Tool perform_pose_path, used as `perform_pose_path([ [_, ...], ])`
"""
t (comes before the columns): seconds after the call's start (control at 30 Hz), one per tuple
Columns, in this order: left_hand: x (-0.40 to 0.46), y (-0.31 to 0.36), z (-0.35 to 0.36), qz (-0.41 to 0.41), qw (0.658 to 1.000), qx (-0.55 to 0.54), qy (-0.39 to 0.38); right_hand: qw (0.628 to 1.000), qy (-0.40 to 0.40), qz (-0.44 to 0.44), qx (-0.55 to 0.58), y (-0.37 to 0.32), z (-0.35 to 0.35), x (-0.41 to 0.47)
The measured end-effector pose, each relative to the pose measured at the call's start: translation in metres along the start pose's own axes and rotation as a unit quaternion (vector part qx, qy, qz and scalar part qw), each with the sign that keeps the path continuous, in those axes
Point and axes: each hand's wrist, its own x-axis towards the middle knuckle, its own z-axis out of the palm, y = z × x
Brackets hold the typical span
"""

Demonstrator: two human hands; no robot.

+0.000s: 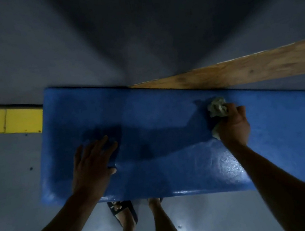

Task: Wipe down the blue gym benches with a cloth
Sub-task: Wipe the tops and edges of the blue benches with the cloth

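1. The grey floor fills most of the view, dim and shadowed, with a grey wall rising beyond the bench.
2. The blue bench lies across the middle, its long padded top running left to right and off the right edge; its near edge catches a glossy light.
3. A wooden plank runs along the far right side of the bench, and a yellow strip sits at floor level to the bench's left.
4. Both bare forearms reach up from the bottom corners, angled inward over the bench top.
5. The left hand lies palm-down on the left part of the bench, fingers straight and spread, thumb out to the side, holding nothing.
6. The right hand is over the right part of the top, fingers curled tight around the cloth.
7. The cloth is a pale, crumpled wad, bunched out past the knuckles and touching the bench surface.
8. Below the near edge, one foot wears a dark sandal.
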Motion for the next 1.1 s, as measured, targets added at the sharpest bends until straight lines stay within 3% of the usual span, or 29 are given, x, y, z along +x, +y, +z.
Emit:
perform_pose_path([
  [0.07,0.001,0.000,0.000,-0.001,1.000,0.007,-0.002,0.998,0.014,-0.037,0.047,-0.035,0.028,-0.023],
  [0.17,0.002,-0.002,0.001,0.008,1.000,0.007,0.010,0.979,-0.024,-0.186,0.085,-0.111,0.059,-0.067],
  [0.27,0.001,-0.003,0.002,0.017,0.999,0.006,0.028,0.906,-0.113,-0.405,0.052,-0.143,0.054,-0.069],
  [0.33,0.002,0.001,0.001,0.015,0.999,0.019,0.025,0.876,-0.126,-0.466,-0.002,-0.122,0.042,-0.034],
  [0.4,0.004,0.004,-0.001,0.000,1.000,0.026,0.014,0.904,-0.104,-0.413,-0.046,-0.083,0.024,0.005],
  [0.53,0.004,0.005,0.001,-0.016,1.000,0.010,0.005,0.981,-0.030,-0.188,-0.049,-0.006,-0.019,0.053],
  [0.67,0.002,0.003,0.004,-0.002,0.999,0.003,0.033,1.000,0.013,-0.015,0.025,-0.032,0.005,0.028],
  [0.73,0.000,0.001,0.007,0.007,0.998,-0.002,0.054,0.996,0.017,-0.039,0.074,-0.082,0.033,-0.004],
  [0.83,0.000,0.001,0.006,0.005,0.999,-0.002,0.047,0.979,-0.033,-0.191,0.056,-0.154,0.059,-0.046],
  [0.97,0.001,0.004,0.002,-0.012,1.000,0.026,0.007,0.920,-0.086,-0.381,-0.011,-0.154,0.043,-0.022],
  [1.03,0.001,0.004,0.003,-0.016,1.000,0.019,0.005,0.919,-0.080,-0.384,-0.047,-0.111,0.027,0.006],
  [1.1,0.001,0.003,0.004,-0.019,1.000,0.014,0.002,0.950,-0.080,-0.297,-0.055,-0.058,0.006,0.033],
])
